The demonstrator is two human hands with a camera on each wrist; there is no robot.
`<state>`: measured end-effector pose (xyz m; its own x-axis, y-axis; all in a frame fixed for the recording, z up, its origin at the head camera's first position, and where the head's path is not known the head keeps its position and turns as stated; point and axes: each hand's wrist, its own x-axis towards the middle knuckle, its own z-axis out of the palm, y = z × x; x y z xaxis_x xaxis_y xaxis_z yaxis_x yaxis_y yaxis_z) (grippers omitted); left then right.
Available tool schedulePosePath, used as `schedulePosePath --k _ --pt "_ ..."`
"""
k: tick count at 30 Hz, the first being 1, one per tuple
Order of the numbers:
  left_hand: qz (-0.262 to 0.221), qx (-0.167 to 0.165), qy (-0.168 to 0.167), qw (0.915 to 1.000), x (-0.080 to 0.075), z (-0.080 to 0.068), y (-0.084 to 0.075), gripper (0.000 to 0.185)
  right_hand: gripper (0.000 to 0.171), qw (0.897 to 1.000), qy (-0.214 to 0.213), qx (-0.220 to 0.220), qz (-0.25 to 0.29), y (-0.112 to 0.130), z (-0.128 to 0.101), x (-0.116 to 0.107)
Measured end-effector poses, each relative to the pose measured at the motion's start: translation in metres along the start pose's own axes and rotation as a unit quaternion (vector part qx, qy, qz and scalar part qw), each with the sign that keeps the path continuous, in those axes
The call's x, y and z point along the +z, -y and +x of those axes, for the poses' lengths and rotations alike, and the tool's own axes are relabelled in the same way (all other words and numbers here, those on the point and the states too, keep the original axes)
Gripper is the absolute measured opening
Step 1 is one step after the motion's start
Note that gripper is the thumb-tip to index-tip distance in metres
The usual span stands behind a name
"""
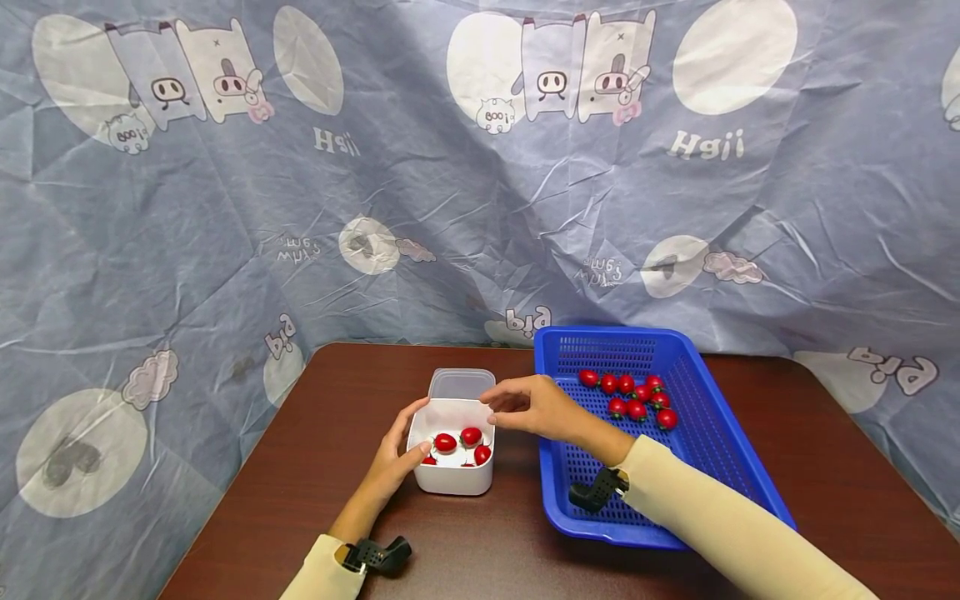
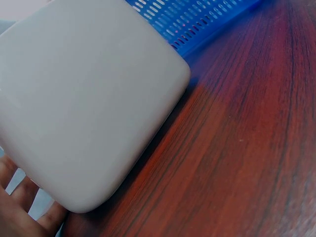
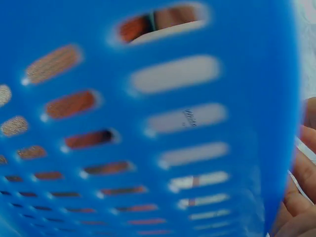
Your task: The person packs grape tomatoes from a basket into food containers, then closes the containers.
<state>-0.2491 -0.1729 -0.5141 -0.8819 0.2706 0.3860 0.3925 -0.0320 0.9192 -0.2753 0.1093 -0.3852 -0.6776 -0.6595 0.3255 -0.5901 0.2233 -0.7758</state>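
A white square container (image 1: 454, 481) stands on the table with several red cherry tomatoes (image 1: 446, 442) inside. Its left side is gripped by my left hand (image 1: 395, 450), the thumb over the front left rim and the fingers along the outer wall. My right hand (image 1: 542, 406) is at the back right corner of the container, thumb and fingers loosely bent and apart, with no tomato visible between them. Behind the container lies a translucent lid (image 1: 462, 383). The left wrist view shows the container's smooth wall (image 2: 94, 103) up close.
To the right sits a blue perforated basket (image 1: 738, 446), holding several more cherry tomatoes (image 1: 637, 409) towards its back. My right forearm crosses above it. The basket's slotted wall (image 3: 113, 118) fills most of the right wrist view. A patterned cloth (image 1: 480, 208) hangs behind the brown table (image 1: 300, 467).
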Motion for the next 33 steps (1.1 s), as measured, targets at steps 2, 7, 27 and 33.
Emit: schedulePosePath --k 2,7,27,33 --pt "-0.004 -0.002 0.0 1.0 0.0 0.0 0.001 0.068 0.027 1.0 -0.007 -0.001 -0.01 -0.008 0.001 -0.004" --pt "0.003 -0.004 -0.002 1.0 -0.001 -0.001 -0.001 0.066 0.026 0.999 -0.026 -0.001 -0.028 -0.016 0.001 -0.016" --pt "0.0 -0.006 -0.005 1.0 0.001 -0.001 -0.001 0.066 0.03 0.991 -0.112 0.065 -0.02 -0.038 -0.007 -0.056" --pt "0.001 -0.008 -0.004 1.0 0.002 -0.001 -0.009 0.066 0.031 0.988 -0.134 0.071 -0.022 -0.051 -0.009 -0.066"
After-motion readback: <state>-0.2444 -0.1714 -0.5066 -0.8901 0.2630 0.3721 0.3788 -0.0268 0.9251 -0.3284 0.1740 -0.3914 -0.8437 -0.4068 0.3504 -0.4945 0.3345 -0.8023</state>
